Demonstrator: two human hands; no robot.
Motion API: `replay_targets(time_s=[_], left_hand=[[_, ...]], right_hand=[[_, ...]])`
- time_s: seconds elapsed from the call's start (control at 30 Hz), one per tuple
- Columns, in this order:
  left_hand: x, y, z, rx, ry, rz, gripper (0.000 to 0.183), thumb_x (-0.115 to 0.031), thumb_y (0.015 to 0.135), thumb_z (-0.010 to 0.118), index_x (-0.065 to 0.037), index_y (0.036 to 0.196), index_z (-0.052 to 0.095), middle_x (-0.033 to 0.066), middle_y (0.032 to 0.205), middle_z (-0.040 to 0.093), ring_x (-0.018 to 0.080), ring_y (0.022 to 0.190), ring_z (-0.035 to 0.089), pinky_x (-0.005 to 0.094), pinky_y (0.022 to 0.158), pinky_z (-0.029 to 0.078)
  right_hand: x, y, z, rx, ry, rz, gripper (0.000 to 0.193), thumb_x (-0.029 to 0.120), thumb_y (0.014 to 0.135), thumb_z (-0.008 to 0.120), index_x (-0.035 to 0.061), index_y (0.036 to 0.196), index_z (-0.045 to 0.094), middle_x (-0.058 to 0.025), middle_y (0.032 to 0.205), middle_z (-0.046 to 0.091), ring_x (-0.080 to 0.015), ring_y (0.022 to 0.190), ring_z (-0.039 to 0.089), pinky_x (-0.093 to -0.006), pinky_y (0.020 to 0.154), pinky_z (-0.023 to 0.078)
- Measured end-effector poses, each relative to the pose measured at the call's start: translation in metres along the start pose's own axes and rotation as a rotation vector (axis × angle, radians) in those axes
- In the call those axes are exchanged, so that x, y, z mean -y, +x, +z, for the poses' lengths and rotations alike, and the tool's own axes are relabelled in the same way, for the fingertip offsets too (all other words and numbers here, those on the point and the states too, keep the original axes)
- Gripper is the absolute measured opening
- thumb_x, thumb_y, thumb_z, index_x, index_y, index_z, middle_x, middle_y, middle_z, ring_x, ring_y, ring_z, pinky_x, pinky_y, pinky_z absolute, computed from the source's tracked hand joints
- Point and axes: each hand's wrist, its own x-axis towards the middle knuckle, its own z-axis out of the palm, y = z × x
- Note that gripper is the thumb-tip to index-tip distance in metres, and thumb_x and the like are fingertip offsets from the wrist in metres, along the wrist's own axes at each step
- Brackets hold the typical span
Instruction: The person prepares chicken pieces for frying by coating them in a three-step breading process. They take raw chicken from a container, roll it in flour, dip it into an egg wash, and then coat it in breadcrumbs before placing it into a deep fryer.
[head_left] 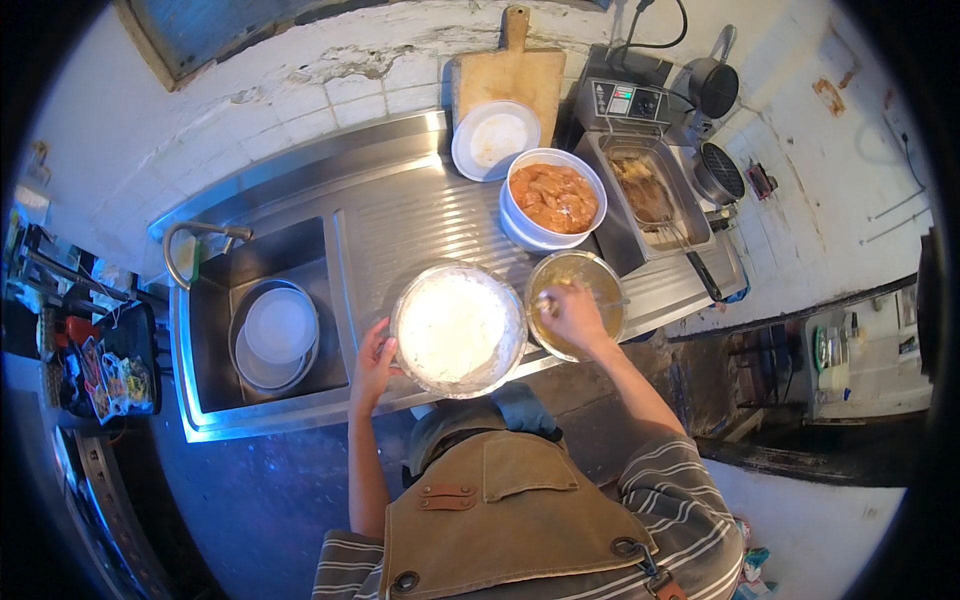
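My left hand (374,362) is beside a round bowl of white flour (458,330), fingers apart, its fingertips close to the bowl's left side. Whether they touch the bowl I cannot tell. My right hand (576,314) reaches into a smaller metal bowl (612,290) holding a yellowish-brown mixture. Its fingers are bent together around something pale that they mostly hide. Just behind the two bowls stands a white tub (530,236) filled with raw meat pieces in reddish marinade (555,198).
A deep fryer (655,200) with a black-handled basket (705,277) stands at the right. Left is a sink (205,340) holding a pot and pale bowls, under a curved tap (205,232). A white plate (497,138) leans on a wooden board (508,75). Pans hang on the right wall.
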Motion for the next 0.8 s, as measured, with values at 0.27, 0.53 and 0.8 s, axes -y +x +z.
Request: replay_targets(time_s=[0.27,0.53,0.8], left_hand=[[-0.003,0.0,0.002,0.001,-0.003,-0.016,0.046,-0.021,0.101,0.054,-0.011,0.144,0.042,0.0047,0.105,0.063,0.0125,0.094,0.062,0.0278,0.069,0.057],[-0.005,0.004,0.003,0.018,0.005,-0.007,0.046,-0.021,0.1,0.054,-0.012,0.144,0.043,0.0027,0.102,0.062,0.0109,0.091,0.062,0.0264,0.066,0.056],[0.002,0.003,0.001,0.001,0.012,0.0,0.046,-0.022,0.1,0.055,-0.012,0.144,0.043,0.0045,0.107,0.063,0.0121,0.093,0.062,0.0267,0.066,0.056]], right_hand=[[-0.043,-0.004,-0.019,-0.227,-0.146,0.227,0.038,0.008,0.076,0.069,0.0082,0.114,0.064,-0.0128,0.11,0.063,-0.0354,0.107,0.056,-0.0501,0.093,0.045],[-0.073,0.003,0.012,-0.023,-0.331,-0.089,0.034,0.015,0.077,0.071,0.0136,0.111,0.07,-0.0082,0.111,0.062,-0.0297,0.115,0.049,-0.0445,0.093,0.04],[-0.032,0.013,0.037,0.022,-0.49,-0.146,0.031,0.024,0.074,0.075,0.0109,0.101,0.071,-0.0104,0.112,0.061,-0.0283,0.113,0.05,-0.0435,0.092,0.041]])
